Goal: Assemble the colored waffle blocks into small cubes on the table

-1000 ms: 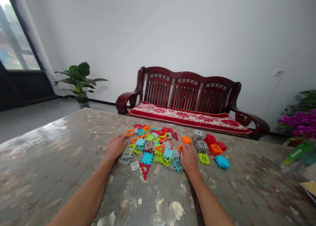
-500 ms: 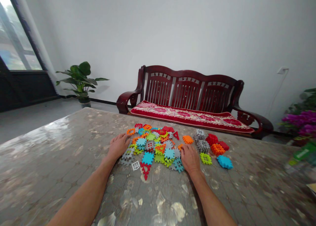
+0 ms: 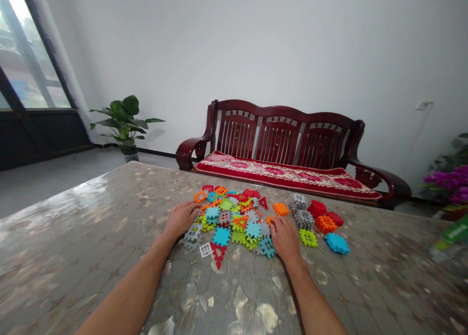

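A loose pile of coloured plastic interlocking tiles lies between my two hands, with a blue square tile (image 3: 221,236) and a red triangular tile (image 3: 218,255) at its near side. My left hand (image 3: 183,219) rests at the pile's left edge, fingers stretched over the table beside some grey tiles (image 3: 192,233). On the opposite edge, my right hand (image 3: 285,235) lies palm down with its fingertips by a small orange tile (image 3: 269,220) and a teal tile (image 3: 267,246). Neither hand visibly holds anything. A white window-shaped piece (image 3: 205,249) lies near the red triangle.
Right of my right hand sit sorted stacks: grey tiles (image 3: 303,219), red tiles (image 3: 316,208), orange tiles (image 3: 326,223), blue tiles (image 3: 337,243) and a lime green tile (image 3: 308,237). A wooden bench (image 3: 280,137) stands behind the patterned table (image 3: 109,227). A green-labelled bottle (image 3: 451,235) is far right.
The whole view has shifted slightly, so everything appears a little further right. Both hands stay at the pile's sides, and the tiles look unmoved.
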A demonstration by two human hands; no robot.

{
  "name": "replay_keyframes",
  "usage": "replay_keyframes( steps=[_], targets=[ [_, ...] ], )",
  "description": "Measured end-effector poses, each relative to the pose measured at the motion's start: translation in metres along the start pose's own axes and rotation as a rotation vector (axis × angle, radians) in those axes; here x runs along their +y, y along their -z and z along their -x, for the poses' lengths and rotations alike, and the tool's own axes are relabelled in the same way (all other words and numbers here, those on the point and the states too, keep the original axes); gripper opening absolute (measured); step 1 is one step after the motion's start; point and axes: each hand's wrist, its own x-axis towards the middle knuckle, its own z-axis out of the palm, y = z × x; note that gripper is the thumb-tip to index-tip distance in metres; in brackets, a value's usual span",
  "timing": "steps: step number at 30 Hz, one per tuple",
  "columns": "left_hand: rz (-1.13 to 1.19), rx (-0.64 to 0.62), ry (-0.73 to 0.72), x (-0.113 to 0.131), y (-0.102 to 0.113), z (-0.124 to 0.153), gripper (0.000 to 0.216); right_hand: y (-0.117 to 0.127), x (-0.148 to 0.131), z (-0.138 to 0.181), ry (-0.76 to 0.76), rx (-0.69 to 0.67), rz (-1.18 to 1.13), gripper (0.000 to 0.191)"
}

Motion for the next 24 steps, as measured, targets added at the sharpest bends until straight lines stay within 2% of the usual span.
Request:
replay_keyframes(
  steps=[15,19,24],
  targets=[
    [0.073,0.006,-0.002,-0.002,0.004,-0.003,0.034,0.0,0.003,-0.001,-0.005,0.009,-0.047,0.027],
    [0.045,0.032,0.053,0.001,0.008,-0.001,0.033,0.0,0.004,-0.001,0.0,0.003,-0.055,0.027],
    [0.024,0.084,0.186,0.003,0.01,0.001,0.03,-0.002,0.005,-0.001,0.001,0.011,-0.059,0.027]
  ],
)
